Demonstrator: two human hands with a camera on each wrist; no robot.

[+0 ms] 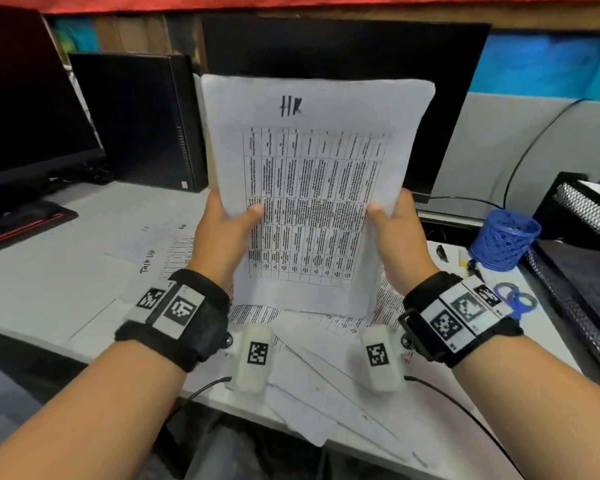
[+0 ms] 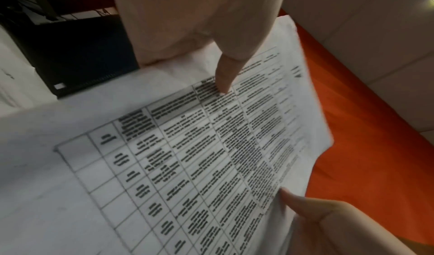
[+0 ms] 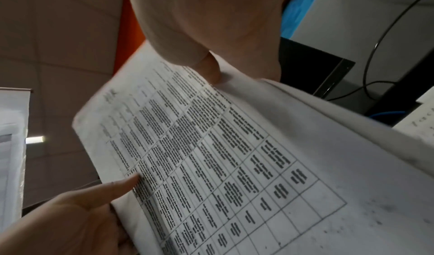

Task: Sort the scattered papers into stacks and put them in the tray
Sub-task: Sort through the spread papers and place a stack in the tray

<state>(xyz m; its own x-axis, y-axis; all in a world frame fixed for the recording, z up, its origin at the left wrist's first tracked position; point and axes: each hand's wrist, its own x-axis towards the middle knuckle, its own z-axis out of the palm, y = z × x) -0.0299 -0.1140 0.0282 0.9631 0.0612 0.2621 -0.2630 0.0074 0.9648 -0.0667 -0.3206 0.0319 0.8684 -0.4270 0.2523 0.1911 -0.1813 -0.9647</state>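
Both hands hold one thin stack of white printed sheets upright above the worktop: the left hand [image 1: 222,226] grips its left edge with the thumb laid across the front and the fingers behind, and the right hand [image 1: 400,227] grips the right edge the same way. The held stack of white sheets [image 1: 309,188] shows a printed table of small text with "HR" handwritten in black marker at its top (the table text is too blurred to read). Below it, more loose white printed papers [image 1: 312,382] lie scattered and overlapping on the pale grey worktop [image 1: 42,278], some hanging over its near edge. To the right stand a blue mesh pen cup [image 1: 504,239], blue-handled scissors [image 1: 515,299] and a black mesh paper tray [image 1: 582,209] at the worktop's right end, well apart from the held stack. Behind the stack is a dark monitor [image 1: 343,46].
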